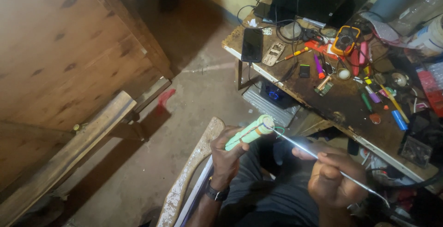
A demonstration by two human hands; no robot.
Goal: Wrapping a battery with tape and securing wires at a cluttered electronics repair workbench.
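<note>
Left hand point(227, 155) grips green battery pack point(249, 132) | right hand point(331, 176) pinches metal rod point(318, 155), tip touching pack's end | cluttered workbench point(323, 102) beyond pack

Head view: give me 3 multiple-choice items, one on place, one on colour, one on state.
1. Where does the black phone lie?
A. on the workbench, near its left end
B. on the floor
C. on the person's lap

2. What colour is the battery pack in the left hand?
A. red
B. light green
C. black

3. How is the thin metal tool held?
A. lying loose on the workbench
B. hanging from a wire
C. gripped in the right hand, its tip at the end of the pack

Answers:
1. A, the phone rests flat on the bench top beside a stripped phone frame.
2. B, the wrap around the cells is pale green.
3. C, the right fingers close round the shaft, and its tip meets the pack's end by the wires.
</note>
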